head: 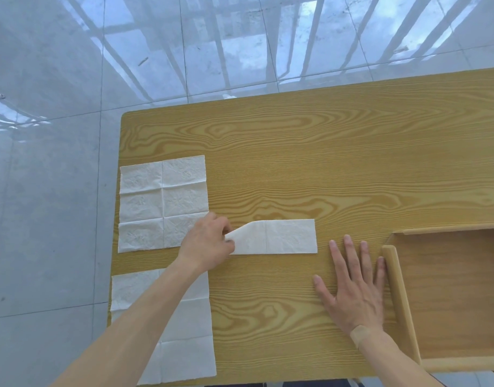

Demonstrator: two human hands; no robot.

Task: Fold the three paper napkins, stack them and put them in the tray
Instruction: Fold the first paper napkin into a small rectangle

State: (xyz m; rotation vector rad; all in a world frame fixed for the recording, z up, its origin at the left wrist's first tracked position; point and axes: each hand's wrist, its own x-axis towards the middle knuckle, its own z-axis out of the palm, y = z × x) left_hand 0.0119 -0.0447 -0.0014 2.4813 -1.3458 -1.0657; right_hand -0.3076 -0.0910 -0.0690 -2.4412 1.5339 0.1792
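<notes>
A white napkin folded into a narrow strip [279,237] lies mid-table. My left hand [208,241] pinches its left end, which is lifted and bent over. My right hand [354,283] rests flat on the wood, fingers spread, holding nothing, just left of the wooden tray [399,297]. An unfolded white napkin [156,196] lies flat at the table's left edge, partly under my left hand. Another unfolded napkin [190,344] lies at the near left, crossed by my left forearm. The tray holds nothing that I can see.
The wooden table [296,152] ends at a rounded far-left corner, with glossy grey floor tiles [58,135] beyond. The tray sits at the near right corner, running out of view to the right.
</notes>
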